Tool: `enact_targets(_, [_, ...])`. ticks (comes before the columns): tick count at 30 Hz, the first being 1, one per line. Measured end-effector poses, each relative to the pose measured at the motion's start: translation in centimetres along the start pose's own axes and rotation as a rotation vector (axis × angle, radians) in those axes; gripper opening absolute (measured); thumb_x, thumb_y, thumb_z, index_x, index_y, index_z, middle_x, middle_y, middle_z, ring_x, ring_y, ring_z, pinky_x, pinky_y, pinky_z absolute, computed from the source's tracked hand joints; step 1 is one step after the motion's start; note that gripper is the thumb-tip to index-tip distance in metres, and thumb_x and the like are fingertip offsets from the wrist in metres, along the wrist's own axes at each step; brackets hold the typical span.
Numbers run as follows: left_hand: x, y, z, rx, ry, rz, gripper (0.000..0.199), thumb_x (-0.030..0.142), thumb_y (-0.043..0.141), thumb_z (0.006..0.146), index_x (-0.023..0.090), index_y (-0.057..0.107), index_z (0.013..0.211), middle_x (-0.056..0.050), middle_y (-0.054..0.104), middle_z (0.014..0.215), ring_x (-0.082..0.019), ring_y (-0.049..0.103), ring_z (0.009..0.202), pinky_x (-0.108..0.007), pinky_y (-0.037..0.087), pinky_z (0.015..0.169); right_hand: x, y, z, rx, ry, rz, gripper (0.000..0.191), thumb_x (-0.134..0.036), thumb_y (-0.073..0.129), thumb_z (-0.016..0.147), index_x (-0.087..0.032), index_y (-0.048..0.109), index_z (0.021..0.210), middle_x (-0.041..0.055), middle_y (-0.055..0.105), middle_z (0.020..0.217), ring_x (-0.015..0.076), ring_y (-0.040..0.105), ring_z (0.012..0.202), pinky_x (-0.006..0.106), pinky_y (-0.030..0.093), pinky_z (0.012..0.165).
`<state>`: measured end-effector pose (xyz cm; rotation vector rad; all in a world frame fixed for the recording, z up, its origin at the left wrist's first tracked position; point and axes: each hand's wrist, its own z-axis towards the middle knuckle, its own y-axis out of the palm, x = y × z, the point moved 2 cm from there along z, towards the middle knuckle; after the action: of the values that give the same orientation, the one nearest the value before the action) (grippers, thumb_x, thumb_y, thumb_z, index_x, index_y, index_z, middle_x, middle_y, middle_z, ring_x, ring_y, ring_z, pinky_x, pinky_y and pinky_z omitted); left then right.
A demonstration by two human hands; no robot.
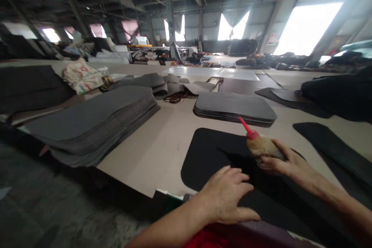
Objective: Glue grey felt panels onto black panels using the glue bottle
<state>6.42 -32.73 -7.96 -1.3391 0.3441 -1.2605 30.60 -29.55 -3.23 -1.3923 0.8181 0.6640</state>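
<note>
- Right hand (293, 166), right of centre: I see it wrapped around a stained, yellowish bottle (261, 148), its red nozzle (245, 126) pointing up and left.
- Left hand (225, 193), lower centre: grasping nothing, fingers loosely spread over a black, round-cornered sheet (202, 157).
- Bare tabletop (145, 155) runs from that sheet leftward to a thick grey stack (95, 114).
- A lower stack (235, 104) sits just beyond the sheet.

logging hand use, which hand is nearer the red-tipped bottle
Right. The right hand holds the red-tipped bottle over the black sheet; the left hand is apart from it, to its left.
</note>
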Motion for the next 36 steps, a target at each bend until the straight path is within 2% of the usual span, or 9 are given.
enact_targets(3, [0.1, 0.1, 0.1, 0.019, 0.057, 0.065, 0.059, 0.062, 0.062, 0.091, 0.017, 0.062, 0.129, -0.008, 0.060, 0.141, -0.026, 0.047, 0.139, -0.041, 0.028, 0.122, -2.6, 2.1, -1.3, -0.185, 0.039, 0.052, 0.080, -0.057, 0.078, 0.062, -0.022, 0.052, 0.128, 0.0106, 0.069, 0.112, 0.0308, 0.070, 0.090, 0.032, 0.059, 0.069])
enact_targets(7, [-0.1, 0.4, 0.0, 0.051, 0.061, 0.108, 0.056, 0.061, 0.061, 0.092, 0.016, 0.064, 0.125, -0.009, 0.062, 0.138, -0.024, 0.048, 0.138, -0.038, 0.025, 0.124, -5.7, 3.2, -1.9, -0.155, -0.052, -0.091, 0.067, -0.053, 0.079, 0.056, -0.023, 0.059, 0.113, 0.0071, 0.070, 0.101, 0.0292, 0.068, 0.086, 0.031, 0.056, 0.068])
enact_targets(11, [-0.2, 0.4, 0.0, 0.029, 0.010, 0.075, 0.052, 0.059, 0.056, 0.095, 0.018, 0.063, 0.128, -0.007, 0.062, 0.140, -0.024, 0.049, 0.138, -0.038, 0.029, 0.122, -7.4, 4.1, -2.6, -0.227, -0.108, -0.008, 0.059, -0.056, 0.078, 0.064, -0.022, 0.058, 0.109, 0.0045, 0.068, 0.092, 0.0262, 0.065, 0.082, 0.032, 0.055, 0.069])
enact_targets(14, [0.0, -0.1, 0.1, -0.013, 0.012, 0.035, 0.048, 0.055, 0.054, 0.097, 0.017, 0.064, 0.126, -0.008, 0.064, 0.136, -0.024, 0.052, 0.135, -0.037, 0.037, 0.117, -7.1, 5.1, -2.9, -0.267, -0.106, 0.102, 0.059, -0.059, 0.078, 0.071, -0.021, 0.055, 0.110, 0.0030, 0.066, 0.089, 0.0229, 0.063, 0.080, 0.030, 0.053, 0.068])
enact_targets(19, [0.4, -1.0, 0.4, -0.041, 0.020, 0.015, 0.043, 0.049, 0.055, 0.097, 0.015, 0.066, 0.121, -0.010, 0.066, 0.131, -0.028, 0.053, 0.132, -0.040, 0.041, 0.114, -5.1, 6.9, -2.7, -0.345, -0.037, 0.370, 0.060, -0.062, 0.071, 0.083, -0.024, 0.048, 0.125, 0.0031, 0.066, 0.093, 0.0198, 0.061, 0.078, 0.028, 0.052, 0.066])
enact_targets(22, [0.4, -0.9, 0.3, -0.073, -0.015, -0.027, 0.042, 0.050, 0.053, 0.098, 0.017, 0.066, 0.119, -0.009, 0.067, 0.129, -0.028, 0.058, 0.127, -0.043, 0.044, 0.112, -4.6, 7.2, -2.3, -0.299, -0.042, 0.370, 0.055, -0.060, 0.068, 0.087, -0.026, 0.049, 0.126, 0.0025, 0.066, 0.093, 0.0191, 0.061, 0.076, 0.027, 0.052, 0.065])
enact_targets(28, [0.2, -0.4, -0.1, -0.062, -0.013, -0.108, 0.041, 0.047, 0.051, 0.099, 0.019, 0.062, 0.127, -0.007, 0.059, 0.142, -0.026, 0.049, 0.138, -0.041, 0.035, 0.119, -6.1, 6.8, -2.3, -0.163, -0.353, 0.075, 0.040, -0.052, 0.074, 0.084, -0.027, 0.061, 0.114, 0.0034, 0.062, 0.113, 0.0222, 0.062, 0.098, 0.025, 0.054, 0.074])
enact_targets(32, [0.4, -0.5, -0.2, -0.114, -0.008, -0.146, 0.045, 0.049, 0.050, 0.099, 0.017, 0.061, 0.129, -0.009, 0.057, 0.145, -0.030, 0.048, 0.138, -0.047, 0.040, 0.116, -7.1, 7.2, -2.5, -0.177, -0.571, 0.080, 0.026, -0.043, 0.072, 0.089, -0.031, 0.063, 0.111, 0.0012, 0.059, 0.115, 0.0198, 0.059, 0.107, 0.023, 0.052, 0.085])
enact_targets(36, [0.5, -0.8, -0.1, -0.163, -0.019, -0.158, 0.046, 0.050, 0.056, 0.096, 0.016, 0.063, 0.127, -0.010, 0.057, 0.144, -0.032, 0.053, 0.133, -0.046, 0.045, 0.111, -7.5, 7.8, -2.4, -0.210, -0.662, 0.106, 0.016, -0.036, 0.070, 0.092, -0.030, 0.062, 0.105, 0.0008, 0.059, 0.107, 0.0177, 0.057, 0.103, 0.022, 0.050, 0.086])
